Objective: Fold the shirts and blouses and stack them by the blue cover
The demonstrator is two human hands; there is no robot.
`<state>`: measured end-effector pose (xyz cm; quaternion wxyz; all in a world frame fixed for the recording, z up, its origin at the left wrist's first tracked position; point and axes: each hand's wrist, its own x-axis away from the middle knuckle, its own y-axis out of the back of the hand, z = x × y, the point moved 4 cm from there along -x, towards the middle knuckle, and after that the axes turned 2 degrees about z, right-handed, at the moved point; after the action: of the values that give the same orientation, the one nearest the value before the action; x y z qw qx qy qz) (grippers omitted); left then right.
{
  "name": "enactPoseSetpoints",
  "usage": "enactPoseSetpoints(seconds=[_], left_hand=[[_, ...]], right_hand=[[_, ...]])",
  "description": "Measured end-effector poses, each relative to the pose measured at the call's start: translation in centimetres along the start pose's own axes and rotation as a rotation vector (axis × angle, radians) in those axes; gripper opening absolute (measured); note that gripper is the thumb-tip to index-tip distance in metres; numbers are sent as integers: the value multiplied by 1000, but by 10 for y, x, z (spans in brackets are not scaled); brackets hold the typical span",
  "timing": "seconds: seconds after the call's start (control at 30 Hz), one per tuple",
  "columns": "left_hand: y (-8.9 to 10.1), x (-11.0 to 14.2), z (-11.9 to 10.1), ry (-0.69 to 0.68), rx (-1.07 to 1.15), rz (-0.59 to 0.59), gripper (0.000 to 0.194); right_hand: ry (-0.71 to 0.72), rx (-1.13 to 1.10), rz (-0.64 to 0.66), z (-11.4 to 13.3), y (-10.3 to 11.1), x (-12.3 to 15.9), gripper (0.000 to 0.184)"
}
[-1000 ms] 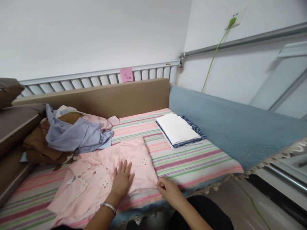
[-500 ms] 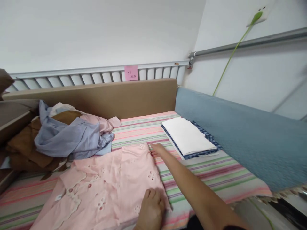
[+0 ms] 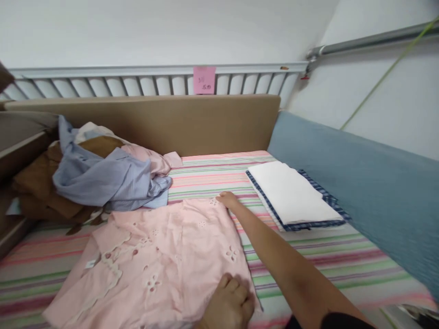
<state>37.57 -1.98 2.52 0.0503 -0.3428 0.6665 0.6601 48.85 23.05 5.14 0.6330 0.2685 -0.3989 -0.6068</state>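
Observation:
A pink blouse (image 3: 206, 242) with flower cutouts, small dark red buttons and a scalloped collar lies flat on the striped bed sheet, its collar toward the left. My right hand (image 3: 227, 200) reaches across to the far corner of the blouse's hem, fingers closed on the cloth. Close to me, my left hand (image 3: 229, 304) rests at the near end of the same hem. Its fingers are curled against the fabric, and their tips are partly hidden. Right of the blouse lies a folded stack with a white cloth (image 3: 295, 192) over a navy checked cloth (image 3: 318, 187).
At the left lies a heap of loose clothes, with a light blue shirt (image 3: 106, 173) and a brown garment (image 3: 44, 187). A tan padded board (image 3: 171, 123) closes the back; a blue padded side (image 3: 356, 183) runs along the right. A pink note (image 3: 204, 80) hangs behind.
The camera view has shifted, so everything appears further right or higher. My right hand's fingers have drawn closed on the hem corner. My left hand stays at the near hem.

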Motion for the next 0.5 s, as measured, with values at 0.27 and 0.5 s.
enactPoseSetpoints(seconds=[0.27, 0.5], left_hand=[[77, 58, 30, 523, -5, 114, 38], [98, 137, 39, 674, 121, 255, 51]], right_hand=[[523, 91, -230, 47, -23, 137, 43], [596, 271, -40, 42, -84, 179, 46]])
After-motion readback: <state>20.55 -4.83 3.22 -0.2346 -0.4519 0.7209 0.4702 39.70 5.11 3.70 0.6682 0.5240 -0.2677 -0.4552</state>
